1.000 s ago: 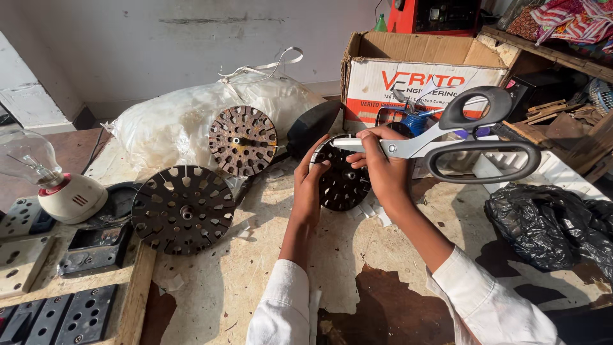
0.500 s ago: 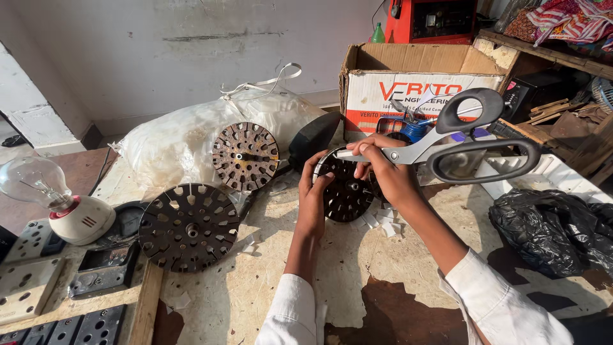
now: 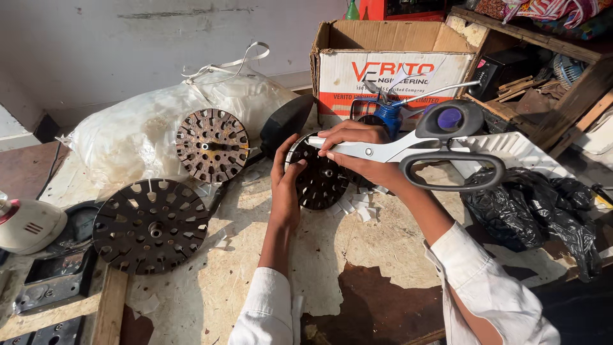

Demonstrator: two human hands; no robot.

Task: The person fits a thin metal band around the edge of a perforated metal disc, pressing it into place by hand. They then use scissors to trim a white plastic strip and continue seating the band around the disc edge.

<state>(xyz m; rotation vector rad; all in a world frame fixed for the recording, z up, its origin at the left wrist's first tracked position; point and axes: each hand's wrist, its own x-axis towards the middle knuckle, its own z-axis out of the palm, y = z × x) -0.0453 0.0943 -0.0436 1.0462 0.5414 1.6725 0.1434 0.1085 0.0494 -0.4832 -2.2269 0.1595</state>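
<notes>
**Three Discs, One Pair of Scissors**

Left hand (image 3: 285, 182) grips the black disc (image 3: 319, 182) standing before the box (image 3: 396, 64). Right hand (image 3: 364, 156) steadies it while holding closed scissors (image 3: 408, 144). Two more discs lie left of the box: rusty (image 3: 212, 144), dark (image 3: 151, 225).

Slotted disc (image 3: 319, 181) stands on the surface (image 3: 255, 255) between the fingers (image 3: 281, 167) of both hands. Scissors (image 3: 408, 147) lie just above it. Two more discs (image 3: 212, 144) (image 3: 151, 225) lie left of the fingers, cardboard box (image 3: 396, 64) behind them, bag (image 3: 543, 211) to their right.
</notes>
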